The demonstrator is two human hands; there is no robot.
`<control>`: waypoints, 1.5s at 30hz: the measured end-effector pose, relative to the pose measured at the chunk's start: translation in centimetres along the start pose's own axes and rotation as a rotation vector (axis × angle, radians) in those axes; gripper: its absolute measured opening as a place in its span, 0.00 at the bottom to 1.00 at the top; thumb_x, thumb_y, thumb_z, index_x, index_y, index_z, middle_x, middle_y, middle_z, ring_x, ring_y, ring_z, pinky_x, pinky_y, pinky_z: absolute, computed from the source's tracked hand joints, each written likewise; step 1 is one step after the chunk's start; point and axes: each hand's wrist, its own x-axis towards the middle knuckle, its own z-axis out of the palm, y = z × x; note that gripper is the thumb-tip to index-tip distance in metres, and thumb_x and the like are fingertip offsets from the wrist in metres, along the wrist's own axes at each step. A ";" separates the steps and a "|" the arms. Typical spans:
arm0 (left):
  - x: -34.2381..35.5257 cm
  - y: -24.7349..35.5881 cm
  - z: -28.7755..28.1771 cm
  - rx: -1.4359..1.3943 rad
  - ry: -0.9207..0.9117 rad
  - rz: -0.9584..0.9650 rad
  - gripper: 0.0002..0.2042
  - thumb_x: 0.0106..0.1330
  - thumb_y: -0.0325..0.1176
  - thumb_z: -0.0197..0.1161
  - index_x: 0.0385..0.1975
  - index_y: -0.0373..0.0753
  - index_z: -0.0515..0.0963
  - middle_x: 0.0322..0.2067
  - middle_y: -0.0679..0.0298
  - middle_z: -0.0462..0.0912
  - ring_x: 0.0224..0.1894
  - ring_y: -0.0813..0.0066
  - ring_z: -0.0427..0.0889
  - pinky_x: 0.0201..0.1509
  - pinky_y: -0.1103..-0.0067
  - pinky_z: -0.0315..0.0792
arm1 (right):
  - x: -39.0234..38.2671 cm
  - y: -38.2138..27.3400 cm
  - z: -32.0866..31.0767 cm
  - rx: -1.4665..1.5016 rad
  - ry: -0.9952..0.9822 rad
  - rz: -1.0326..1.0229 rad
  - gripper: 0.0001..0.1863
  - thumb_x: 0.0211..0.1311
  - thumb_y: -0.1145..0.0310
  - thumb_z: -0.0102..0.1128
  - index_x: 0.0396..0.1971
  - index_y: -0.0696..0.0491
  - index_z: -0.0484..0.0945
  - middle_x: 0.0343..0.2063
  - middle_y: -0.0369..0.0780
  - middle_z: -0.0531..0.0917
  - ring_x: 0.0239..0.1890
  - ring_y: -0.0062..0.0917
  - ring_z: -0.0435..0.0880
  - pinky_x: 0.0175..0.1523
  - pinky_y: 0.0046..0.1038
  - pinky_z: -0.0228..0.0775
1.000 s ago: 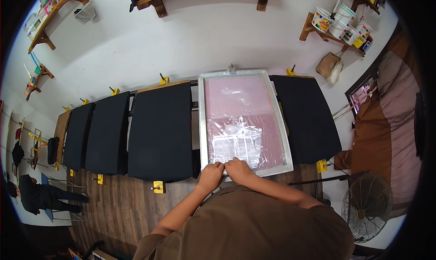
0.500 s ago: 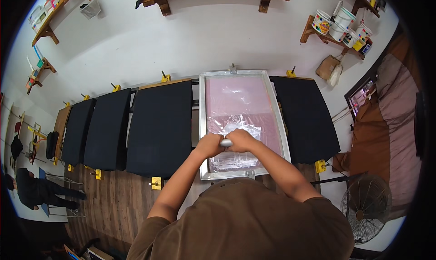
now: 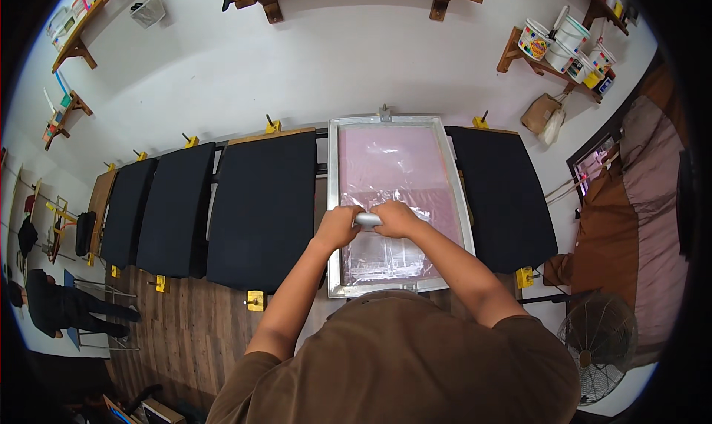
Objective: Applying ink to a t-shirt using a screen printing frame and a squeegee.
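Both my hands are closed around the silver-grey handle of a squeegee [image 3: 368, 219]. My left hand [image 3: 339, 227] grips its left end and my right hand [image 3: 395, 219] its right end, with a short length of handle showing between them. Its blade is hidden from view. The squeegee is over the pinkish mesh of a screen-printing frame [image 3: 458, 194], whose metal border lies lengthwise away from me. Clear, shiny film or tape, wrinkled in places, covers much of the mesh, most of all on the near half.
Black fabric-covered boards stand in a row to the left [image 3: 261, 209] and right [image 3: 504, 201], with yellow clamps [image 3: 256, 301] at their ends. A fan [image 3: 593, 350] is at the lower right. Another person [image 3: 55, 305] stands far left. Shelves hold paint tubs [image 3: 571, 35].
My hands have pushed the squeegee a little farther from me across the screen. The view has shifted slightly, and the screen frame stays in place among the boards.
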 end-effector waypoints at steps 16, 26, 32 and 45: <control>1.5 -3.2 1.3 -0.064 -0.080 -0.084 0.14 0.56 0.30 0.71 0.43 0.38 0.84 0.34 0.51 0.87 0.40 0.49 0.87 0.47 0.63 0.80 | 3.6 1.7 1.3 -0.078 -0.093 -0.044 0.17 0.47 0.65 0.73 0.38 0.54 0.86 0.36 0.49 0.87 0.43 0.44 0.87 0.51 0.42 0.80; 2.0 -3.8 2.6 0.030 -0.091 -0.025 0.16 0.52 0.31 0.72 0.42 0.39 0.84 0.34 0.51 0.87 0.40 0.50 0.87 0.49 0.63 0.80 | 3.3 1.0 1.3 -0.096 -0.106 -0.027 0.16 0.49 0.64 0.71 0.39 0.52 0.86 0.37 0.48 0.87 0.44 0.44 0.87 0.52 0.43 0.79; 2.9 -3.9 3.5 0.261 -0.137 -0.008 0.11 0.48 0.32 0.73 0.33 0.41 0.86 0.32 0.55 0.87 0.39 0.53 0.87 0.47 0.64 0.80 | 3.0 0.5 1.3 -0.093 -0.075 -0.044 0.14 0.49 0.65 0.71 0.37 0.52 0.86 0.35 0.47 0.87 0.42 0.43 0.87 0.50 0.43 0.80; 0.2 -3.1 5.2 0.119 -0.123 0.096 0.08 0.52 0.27 0.69 0.31 0.35 0.82 0.33 0.49 0.85 0.38 0.48 0.85 0.47 0.62 0.79 | 0.6 -0.3 4.6 -0.109 0.009 -0.058 0.11 0.48 0.70 0.68 0.33 0.57 0.84 0.32 0.50 0.86 0.37 0.47 0.87 0.46 0.44 0.80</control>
